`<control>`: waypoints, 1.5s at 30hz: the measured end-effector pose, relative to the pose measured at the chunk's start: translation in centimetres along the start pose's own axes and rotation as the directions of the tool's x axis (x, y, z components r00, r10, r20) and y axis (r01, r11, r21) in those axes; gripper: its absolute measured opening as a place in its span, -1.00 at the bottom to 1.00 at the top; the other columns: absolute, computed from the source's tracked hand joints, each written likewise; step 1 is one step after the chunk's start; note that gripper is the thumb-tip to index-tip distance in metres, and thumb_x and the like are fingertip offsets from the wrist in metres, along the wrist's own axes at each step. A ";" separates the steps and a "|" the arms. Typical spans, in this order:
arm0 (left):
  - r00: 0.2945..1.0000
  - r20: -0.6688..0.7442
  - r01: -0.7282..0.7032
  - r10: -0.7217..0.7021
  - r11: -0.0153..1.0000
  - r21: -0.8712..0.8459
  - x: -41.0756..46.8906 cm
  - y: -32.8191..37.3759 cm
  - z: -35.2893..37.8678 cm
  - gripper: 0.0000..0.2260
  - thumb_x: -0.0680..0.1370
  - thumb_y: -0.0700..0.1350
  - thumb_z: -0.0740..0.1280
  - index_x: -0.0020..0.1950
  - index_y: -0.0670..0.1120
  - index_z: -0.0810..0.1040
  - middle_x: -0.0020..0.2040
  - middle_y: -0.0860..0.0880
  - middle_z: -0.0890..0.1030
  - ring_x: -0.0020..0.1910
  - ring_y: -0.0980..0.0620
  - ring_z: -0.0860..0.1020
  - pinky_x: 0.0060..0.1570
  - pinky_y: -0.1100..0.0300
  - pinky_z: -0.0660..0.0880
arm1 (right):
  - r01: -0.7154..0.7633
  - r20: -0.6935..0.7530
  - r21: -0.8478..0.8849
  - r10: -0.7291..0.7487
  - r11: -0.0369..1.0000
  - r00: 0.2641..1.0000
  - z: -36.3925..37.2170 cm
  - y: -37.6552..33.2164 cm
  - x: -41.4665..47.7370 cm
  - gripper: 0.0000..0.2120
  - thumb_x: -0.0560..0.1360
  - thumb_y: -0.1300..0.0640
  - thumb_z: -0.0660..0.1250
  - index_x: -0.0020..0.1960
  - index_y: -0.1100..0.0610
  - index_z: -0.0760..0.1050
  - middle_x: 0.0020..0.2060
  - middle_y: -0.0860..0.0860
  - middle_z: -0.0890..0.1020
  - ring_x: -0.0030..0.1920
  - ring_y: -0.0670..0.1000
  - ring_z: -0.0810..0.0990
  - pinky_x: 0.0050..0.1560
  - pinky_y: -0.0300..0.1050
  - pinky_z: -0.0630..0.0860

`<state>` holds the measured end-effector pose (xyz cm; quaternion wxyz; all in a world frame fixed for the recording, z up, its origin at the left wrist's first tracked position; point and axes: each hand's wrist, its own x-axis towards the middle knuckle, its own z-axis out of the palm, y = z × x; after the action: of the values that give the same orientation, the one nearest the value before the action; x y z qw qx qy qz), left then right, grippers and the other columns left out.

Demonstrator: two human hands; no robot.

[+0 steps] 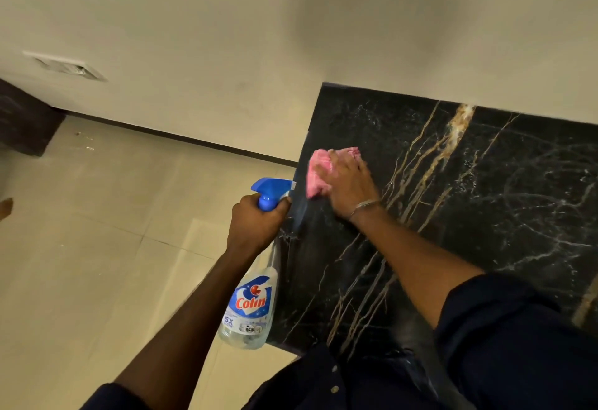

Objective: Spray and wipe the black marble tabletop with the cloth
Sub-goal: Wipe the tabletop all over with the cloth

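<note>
Dark sleeves [504,345] nearest me; my left hand [255,225] is gripping the spray bottle [250,306], my right hand [349,183] pressing the pink cloth [318,171] at the marble tabletop [485,199] edge, probably damp. Overreaching risks dragging the cloth off.

Just the one camera here, worn on the person's head, pointing forward and steeply down, close in over the near-left corner of the black marble counter [485,199]. It's wide-angle, so the wall [226,21] bends across the top, with the tiled floor [97,231] off the counter's left edge. Both forearms and a dark shirt [517,345] crowd the bottom.
</note>
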<state>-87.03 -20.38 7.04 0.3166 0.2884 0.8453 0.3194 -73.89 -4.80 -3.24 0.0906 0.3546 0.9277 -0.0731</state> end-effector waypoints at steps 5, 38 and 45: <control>0.998 -0.017 0.056 -0.056 0.998 -0.007 0.4 -0.8 0.0 -0.76 0.50 0.03 0.41 -0.17 -0.13 0.54 -0.39 -0.05 0.54 -0.39 0.00 0.56 -0.21 -0.02 0.63 | 0.295 -0.050 0.141 -0.291 0.945 0.955 3.0 -8.7 -7.2 -0.08 0.32 -0.13 0.50 0.52 -0.01 0.08 0.45 0.13 0.22 0.45 0.22 0.31 0.44 0.24 0.27; 0.994 0.100 0.031 -0.036 0.998 0.055 0.9 2.1 4.0 -0.78 0.53 0.05 0.37 -0.03 -0.09 0.49 -0.30 0.02 0.53 -0.33 0.09 0.51 -0.32 0.33 0.37 | -0.018 -0.098 0.224 0.041 0.974 0.994 3.5 7.6 -15.1 -0.36 0.45 0.03 0.15 0.54 -0.10 0.22 0.53 0.11 0.25 0.55 0.15 0.12 0.47 0.26 0.13; 0.991 0.131 -0.011 0.003 0.998 0.056 0.5 3.0 5.2 -0.78 0.52 0.06 0.38 -0.02 -0.08 0.51 -0.29 0.03 0.55 -0.33 0.11 0.53 -0.29 0.28 0.39 | -0.074 -0.120 0.202 0.099 0.977 0.988 3.1 1.0 -10.2 -0.36 0.45 0.00 0.29 0.52 -0.10 0.25 0.51 0.15 0.26 0.53 0.21 0.16 0.50 0.27 0.08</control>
<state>-82.79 -16.29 5.92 0.3620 0.3206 0.8304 0.2769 -65.40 -11.26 -4.09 -0.0019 0.4059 0.9035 -0.1373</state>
